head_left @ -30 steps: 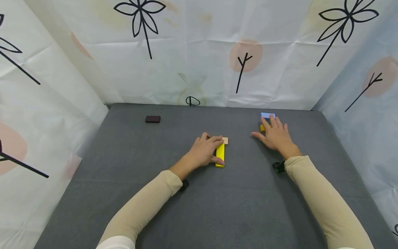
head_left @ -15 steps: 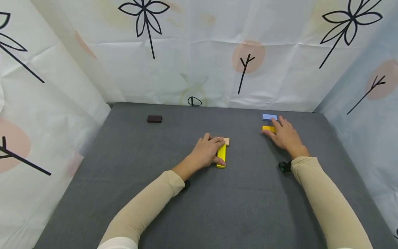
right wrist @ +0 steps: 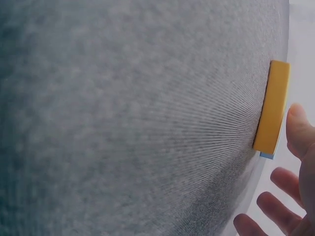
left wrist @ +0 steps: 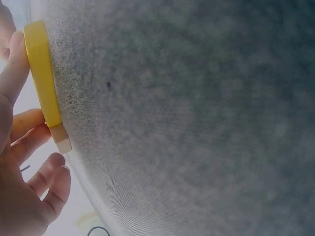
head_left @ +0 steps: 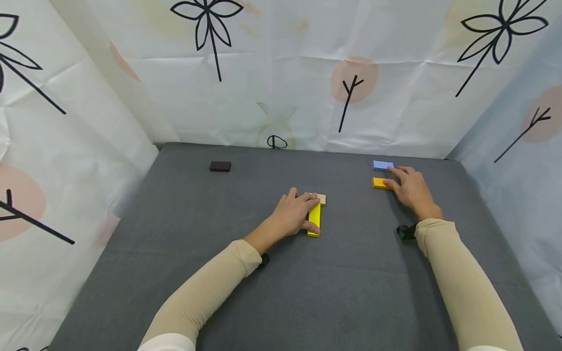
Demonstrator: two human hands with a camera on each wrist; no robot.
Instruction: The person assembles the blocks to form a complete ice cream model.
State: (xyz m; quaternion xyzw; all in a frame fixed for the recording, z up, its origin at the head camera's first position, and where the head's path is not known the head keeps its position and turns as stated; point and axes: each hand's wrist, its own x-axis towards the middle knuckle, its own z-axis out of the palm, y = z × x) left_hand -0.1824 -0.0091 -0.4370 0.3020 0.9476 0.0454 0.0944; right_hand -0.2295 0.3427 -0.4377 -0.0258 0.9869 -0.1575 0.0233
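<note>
My left hand [head_left: 287,214] pinches a long yellow block [head_left: 313,215] lengthwise, thumb at its near end and fingers at its far end. Crosswise against that far end lies a pale wooden block [head_left: 322,199], partly covered by the fingers. In the left wrist view the yellow block [left wrist: 42,73] lies along the cloth, with the wooden block [left wrist: 61,140] past its end. My right hand [head_left: 413,192] hovers by an orange-yellow block [head_left: 378,183], fingers loosely bent and thumb overlapping its right end. Just behind is a light blue block [head_left: 382,165]; the right wrist view shows the thumb [right wrist: 298,125] beside the orange-yellow block [right wrist: 272,108].
A dark brown block [head_left: 220,166] lies at the back left of the grey cloth-covered table [head_left: 281,297]. White patterned curtains [head_left: 263,87] enclose the table at the back and both sides.
My right hand has drawn back to the right and its fingers have bent, uncovering the orange-yellow and blue blocks. My left hand keeps its place on the yellow block.
</note>
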